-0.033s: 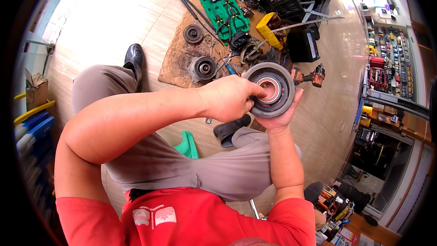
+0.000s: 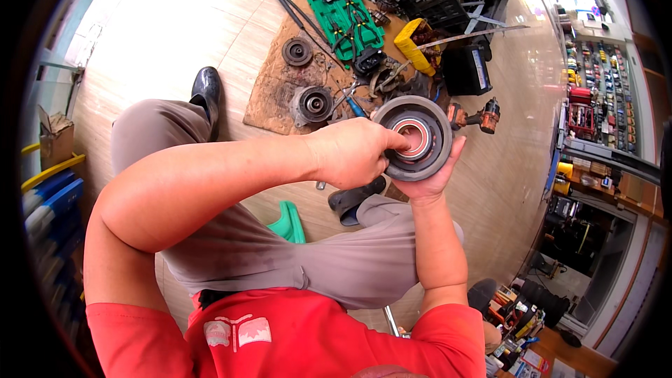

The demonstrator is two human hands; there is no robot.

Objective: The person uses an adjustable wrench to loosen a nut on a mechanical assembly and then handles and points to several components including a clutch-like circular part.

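Above my lap I hold a dark grey round pulley (image 2: 439, 157) with a bearing (image 2: 421, 140) set in its centre. The bearing has a shiny metal ring and a reddish seal band. My right hand (image 2: 437, 183) supports the pulley from below and from the right side, its thumb up along the rim. My left hand (image 2: 350, 152) reaches across from the left. One of its fingers goes into the bearing's bore, and the other fingers are curled at the pulley's near left edge. The fingertip inside the bore is partly hidden.
On a stained cardboard sheet (image 2: 269, 101) lie a pulley-like disc (image 2: 297, 52), a round hub part (image 2: 315, 104) and a green tool case (image 2: 346, 24). An orange-black power tool (image 2: 483, 116), a black box (image 2: 467, 70) and a yellow case (image 2: 417, 45) stand right. A green plastic piece (image 2: 288, 222) lies between my legs.
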